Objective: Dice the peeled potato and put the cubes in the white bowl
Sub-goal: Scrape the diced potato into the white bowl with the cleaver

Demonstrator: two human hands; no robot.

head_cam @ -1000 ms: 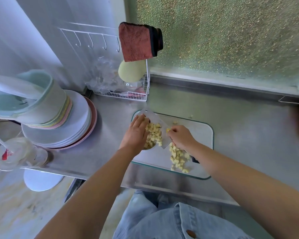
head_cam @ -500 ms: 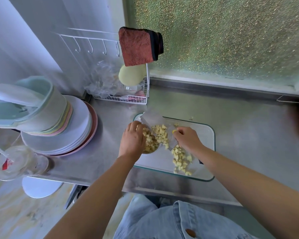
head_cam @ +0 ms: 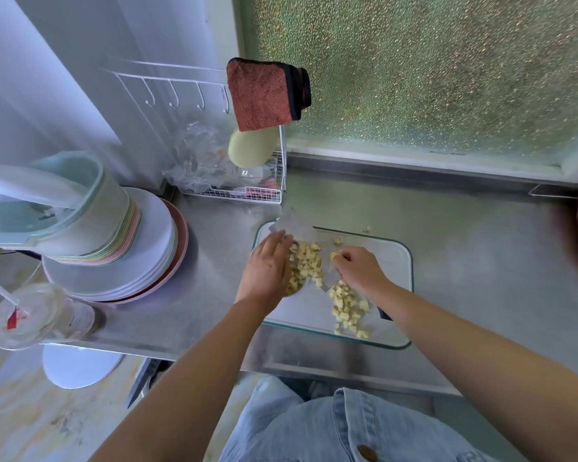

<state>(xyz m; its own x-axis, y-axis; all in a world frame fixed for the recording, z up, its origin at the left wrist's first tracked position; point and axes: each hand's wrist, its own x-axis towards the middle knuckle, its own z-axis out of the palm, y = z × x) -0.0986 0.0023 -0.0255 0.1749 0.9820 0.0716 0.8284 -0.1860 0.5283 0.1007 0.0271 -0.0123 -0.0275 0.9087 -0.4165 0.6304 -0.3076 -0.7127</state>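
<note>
Now, landmark: glass cutting board, flat on the steel counter.
left hand: over the board's left part; fingers straight and together, gripping nothing, laid against the left flank of the main cube pile.
potato cubes: main pile on the board between the two hands, touching the left fingertips; it lies on a grey knife blade that slants across the board.
second heap: on the board's near part, just beside the right wrist.
right hand: over mid-board; fingers curled at the blade's edge with a yellow bit at the tips; cannot tell what they grip.
handle: black, peeking out below the right forearm.
bowl: mostly hidden under the left palm; only a curved rim shows, with cubes inside.
plate stack: left of the board, well apart.
wire rack: behind the board's left corner.
</note>
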